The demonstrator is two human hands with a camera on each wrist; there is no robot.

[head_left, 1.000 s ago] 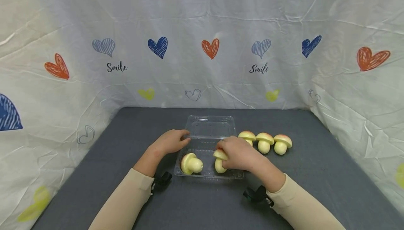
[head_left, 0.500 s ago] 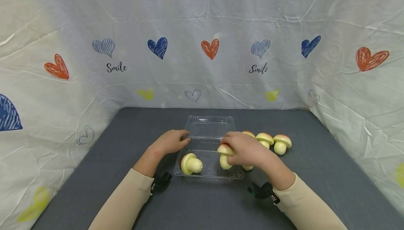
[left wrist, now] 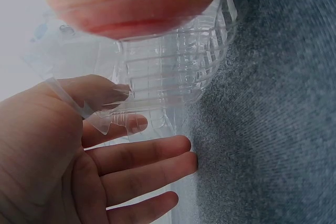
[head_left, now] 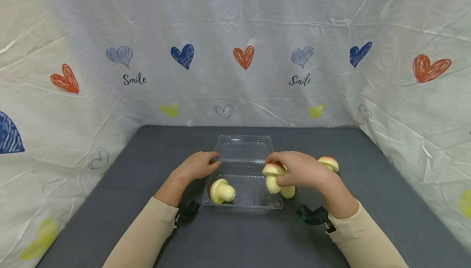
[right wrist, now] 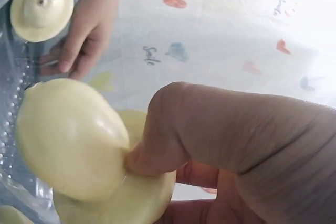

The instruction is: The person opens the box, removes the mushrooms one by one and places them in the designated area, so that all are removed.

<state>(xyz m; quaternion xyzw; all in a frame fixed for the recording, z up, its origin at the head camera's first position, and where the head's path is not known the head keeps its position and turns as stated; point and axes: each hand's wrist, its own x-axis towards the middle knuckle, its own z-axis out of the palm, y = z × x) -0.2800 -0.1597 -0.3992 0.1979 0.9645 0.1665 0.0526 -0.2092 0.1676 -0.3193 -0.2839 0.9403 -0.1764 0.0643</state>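
In the head view my right hand holds a yellow toy mushroom with a red-tinged cap, stem down, over the right edge of a clear plastic clamshell box. The right wrist view shows my thumb pressed where its stem meets the cap; my fingers are behind, partly hidden. Another mushroom lies tilted in the box's left part, stem toward the right. My left hand touches the box's back left corner, fingers fairly straight, the thumb against the plastic edge.
Beside the box's right side stands another mushroom, mostly covered by my right hand. A further mushroom cap shows behind that hand. The box's lid is folded back on the grey table. A heart-printed curtain encloses the table.
My right hand has moved right and slightly up with the mushroom, from inside the box to its right edge. It now hides more of the mushrooms behind it. My left hand stays put.
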